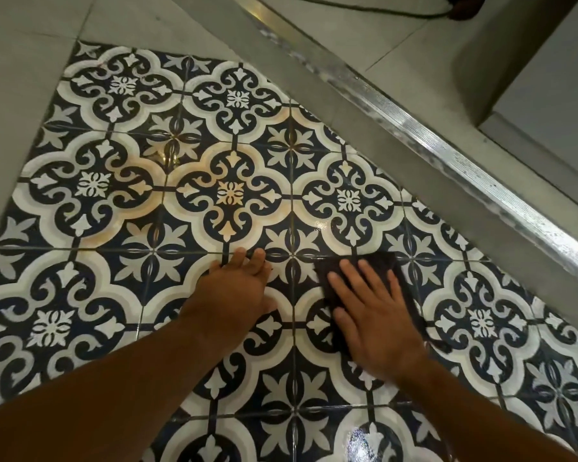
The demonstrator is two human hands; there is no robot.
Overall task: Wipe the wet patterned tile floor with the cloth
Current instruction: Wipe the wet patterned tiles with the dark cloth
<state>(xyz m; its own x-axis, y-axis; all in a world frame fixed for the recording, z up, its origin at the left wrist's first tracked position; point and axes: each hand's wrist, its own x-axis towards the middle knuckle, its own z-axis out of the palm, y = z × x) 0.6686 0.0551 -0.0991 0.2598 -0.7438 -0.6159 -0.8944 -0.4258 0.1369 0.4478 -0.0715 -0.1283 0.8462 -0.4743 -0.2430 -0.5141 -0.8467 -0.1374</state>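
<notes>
"Cloth (381, 263), where is it?"
"Flat on the patterned tile floor (227, 195), pinned under the right hand (377, 315), fingers (344, 285) straight and spread, its length running along them. Left hand (237, 288) rests flat just beside, holding nothing. Wet sheen (364, 438) lies nearer the person."

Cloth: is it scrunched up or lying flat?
Flat. The cloth lies spread on the floor under the right hand, whose fingers press straight on top. Whether it is folded double, cannot tell.
</notes>
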